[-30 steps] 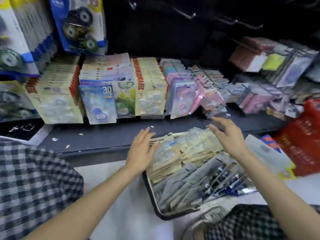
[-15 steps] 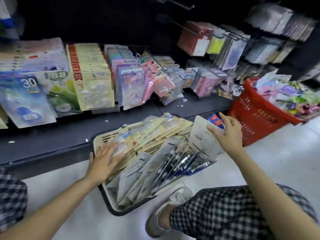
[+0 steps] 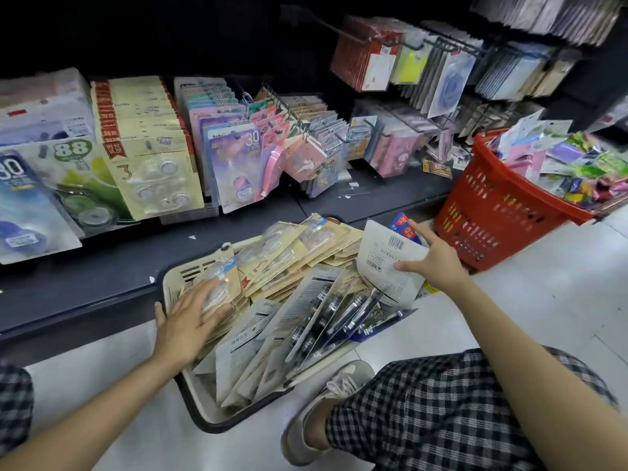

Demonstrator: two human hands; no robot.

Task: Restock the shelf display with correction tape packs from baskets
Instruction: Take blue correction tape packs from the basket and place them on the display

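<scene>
A cream basket (image 3: 210,418) with a dark rim sits on the floor before the shelf, heaped with beige correction tape packs (image 3: 289,253) and white-backed pen packs (image 3: 299,331). My left hand (image 3: 190,321) lies flat, fingers spread, on the beige packs at the basket's left end. My right hand (image 3: 431,263) rests on a white-backed pack (image 3: 384,263) at the basket's right end, thumb and fingers on its face; a blue and red pack (image 3: 404,226) pokes out behind it. Matching beige packs (image 3: 153,158) stand in a row on the shelf.
The dark shelf ledge (image 3: 102,273) runs behind the basket. A red basket (image 3: 492,212) full of mixed packs stands on the floor to the right. Hooks with hanging stationery (image 3: 407,66) fill the upper right. My checked-trouser knee (image 3: 458,409) and grey shoe (image 3: 326,402) are below.
My view has swung right and down, bringing the red basket in. My left hand dropped onto the beige packs; my right hand moved from the heap to the white-backed pack.
</scene>
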